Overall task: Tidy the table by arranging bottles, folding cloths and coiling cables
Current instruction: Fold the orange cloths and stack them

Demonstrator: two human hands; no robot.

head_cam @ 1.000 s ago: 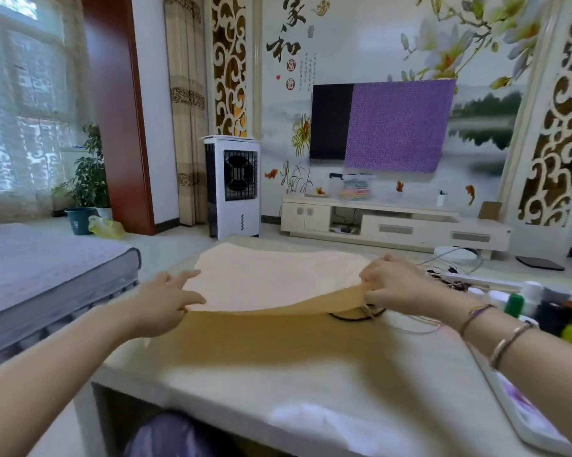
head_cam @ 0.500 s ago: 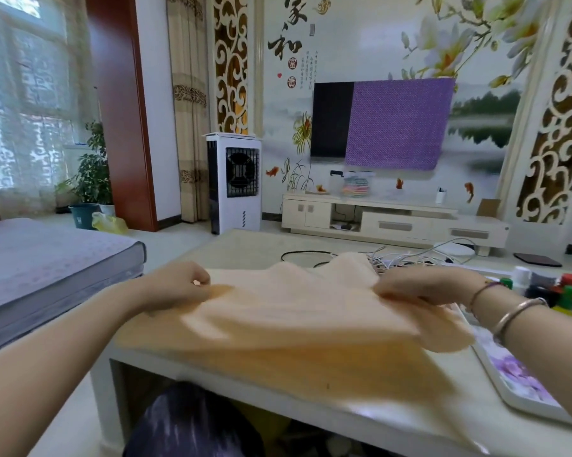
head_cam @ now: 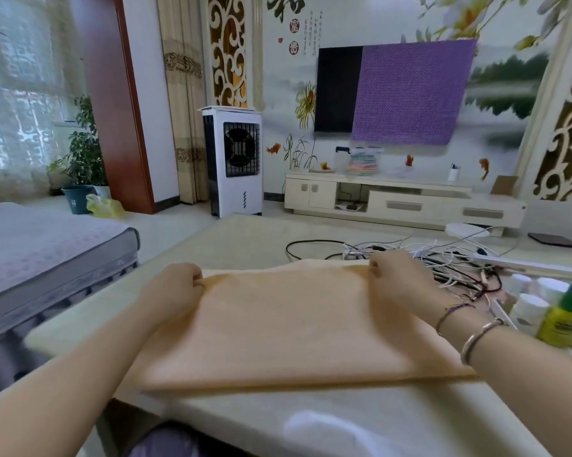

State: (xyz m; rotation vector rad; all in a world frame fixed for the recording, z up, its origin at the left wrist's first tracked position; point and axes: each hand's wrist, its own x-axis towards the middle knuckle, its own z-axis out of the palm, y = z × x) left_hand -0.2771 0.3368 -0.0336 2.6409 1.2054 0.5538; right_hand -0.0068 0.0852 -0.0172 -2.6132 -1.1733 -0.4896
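The peach cloth (head_cam: 287,328) lies doubled on the desk (head_cam: 360,420), its fold toward the near edge. The left hand (head_cam: 172,291) and right hand (head_cam: 400,278) each pinch a far corner, probably to square the layers. Beyond them, tangled cables (head_cam: 442,258) wait uncoiled.

On the table (head_cam: 245,245), the cloth (head_cam: 294,324) lies between both hands; cables (head_cam: 442,258) just beyond the right hand (head_cam: 400,282), bottles (head_cam: 554,311) to its right.
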